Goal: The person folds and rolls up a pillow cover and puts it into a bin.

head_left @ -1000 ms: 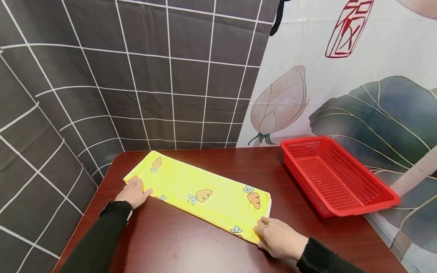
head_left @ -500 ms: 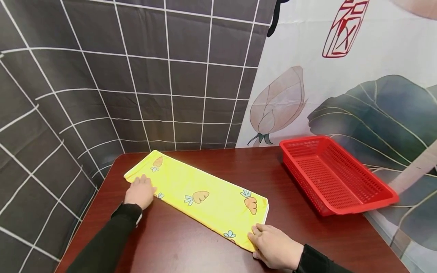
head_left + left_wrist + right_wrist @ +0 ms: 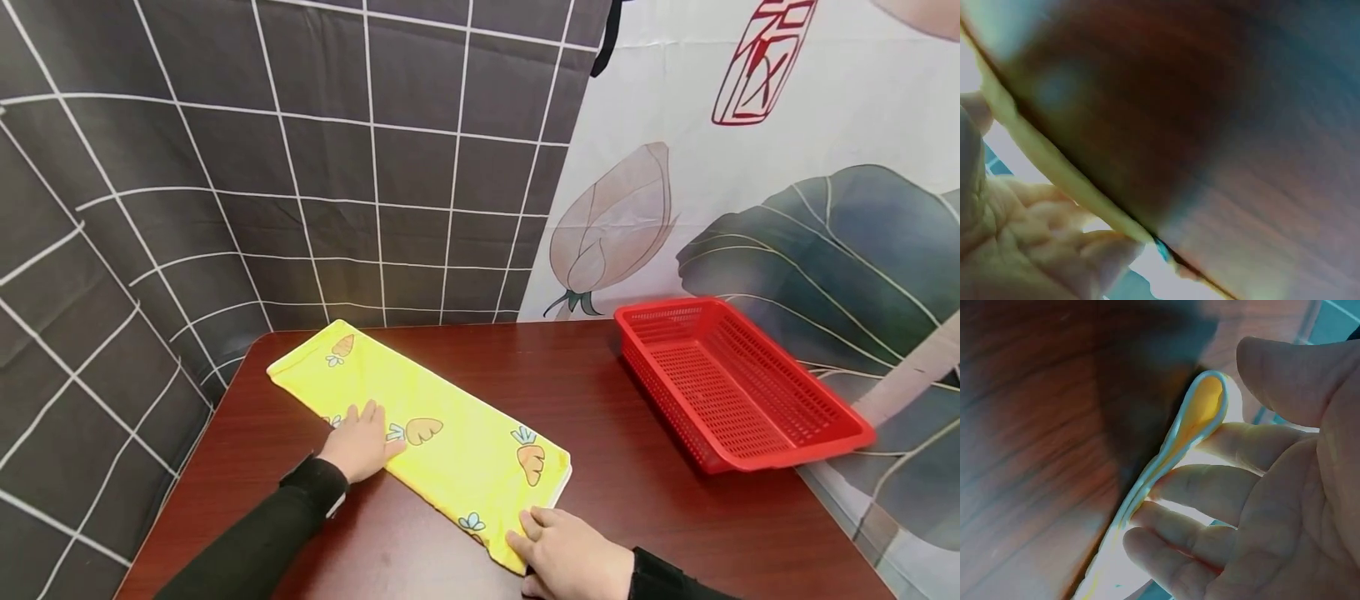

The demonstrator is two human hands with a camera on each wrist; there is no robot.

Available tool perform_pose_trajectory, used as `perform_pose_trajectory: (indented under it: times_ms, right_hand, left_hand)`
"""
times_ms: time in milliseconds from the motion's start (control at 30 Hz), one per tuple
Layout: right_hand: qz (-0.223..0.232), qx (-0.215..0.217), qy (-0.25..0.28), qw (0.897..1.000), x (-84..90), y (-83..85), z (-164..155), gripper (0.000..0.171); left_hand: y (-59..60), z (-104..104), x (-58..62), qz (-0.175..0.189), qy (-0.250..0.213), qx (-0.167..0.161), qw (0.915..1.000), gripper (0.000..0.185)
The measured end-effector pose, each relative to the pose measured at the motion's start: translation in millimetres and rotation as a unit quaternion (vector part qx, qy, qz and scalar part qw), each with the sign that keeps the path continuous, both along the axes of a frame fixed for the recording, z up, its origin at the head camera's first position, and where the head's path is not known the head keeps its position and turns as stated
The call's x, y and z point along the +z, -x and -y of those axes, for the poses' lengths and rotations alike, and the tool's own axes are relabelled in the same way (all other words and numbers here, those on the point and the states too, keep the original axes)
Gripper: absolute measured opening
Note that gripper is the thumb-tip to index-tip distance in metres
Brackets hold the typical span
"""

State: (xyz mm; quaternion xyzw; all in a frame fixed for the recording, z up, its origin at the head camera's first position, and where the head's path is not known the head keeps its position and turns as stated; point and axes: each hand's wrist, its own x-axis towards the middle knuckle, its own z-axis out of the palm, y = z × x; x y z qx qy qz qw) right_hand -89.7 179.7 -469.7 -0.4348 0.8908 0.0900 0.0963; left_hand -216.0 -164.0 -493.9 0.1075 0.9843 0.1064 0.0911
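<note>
left hand (image 3: 362, 448) flat on yellow cloth (image 3: 450, 433), right hand (image 3: 573, 557) pinching corner (folded edge)

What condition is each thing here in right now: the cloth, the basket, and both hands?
yellow carrot-print cloth: folded into a long strip, flat on the table.
red basket: upright, nothing inside, apart from the cloth.
left hand: fingers straight, pressing the cloth's middle.
right hand: resting on the cloth's near corner, fingers at its folded edge.
table: bears cloth and basket.
</note>
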Motion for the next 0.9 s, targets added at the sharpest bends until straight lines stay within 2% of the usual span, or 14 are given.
perform_pose_trajectory:
  times_ms: [167,267,333,400,500,567,600,667,767,833,900]
  right_hand:
    - [-0.036,0.065,0.026,0.997,-4.5,-2.2,8,0.045]
    - [-0.013,0.080,0.058,0.995,-3.4,-0.5,7,0.042]
    - [0.002,0.088,0.099,0.991,-1.9,3.2,3,0.038]
    - [-0.002,0.093,0.138,0.986,0.0,9.4,-4,0.034]
    - [-0.067,0.101,0.182,0.976,-0.2,24.6,-17,0.028]
    - [-0.111,0.091,0.183,0.973,0.0,36.4,-27,0.027]
    - [-0.128,0.086,0.180,0.972,0.1,42.2,-30,0.026]
    - [-0.143,0.075,0.169,0.972,-0.2,52.2,-38,0.023]
    - [-0.139,0.065,0.144,0.978,0.1,62.1,-44,0.019]
    - [-0.123,0.055,0.128,0.983,-0.4,66.7,-46,0.018]
    - [-0.108,0.046,0.119,0.986,-1.9,70.3,-47,0.019]
  left_hand:
    - [5.4,13,-1.8,0.011,-0.006,-0.017,0.9998,0.084]
    - [7.9,19,-5.5,0.014,-0.009,-0.016,0.9997,0.085]
    - [5.7,19,-7.0,0.006,-0.004,-0.016,0.9998,0.083]
    - [-0.8,13,-6.5,-0.031,0.000,-0.035,0.9989,0.073]
    - [-20.5,-10,3.0,-0.109,-0.007,-0.077,0.9910,0.042]
    - [-40.3,-35,10.6,-0.158,-0.013,-0.125,0.9794,0.025]
    - [-52.0,-49,14.4,-0.168,-0.019,-0.149,0.9743,0.021]
    - [-76.4,-77,20.0,-0.171,-0.014,-0.209,0.9629,0.024]
    - [-106.7,-112,20.5,-0.134,-0.015,-0.290,0.9475,0.034]
    - [-119.3,-128,18.0,-0.111,-0.005,-0.322,0.9404,0.040]
    - [-125.6,-139,14.3,-0.096,-0.001,-0.330,0.9390,0.043]
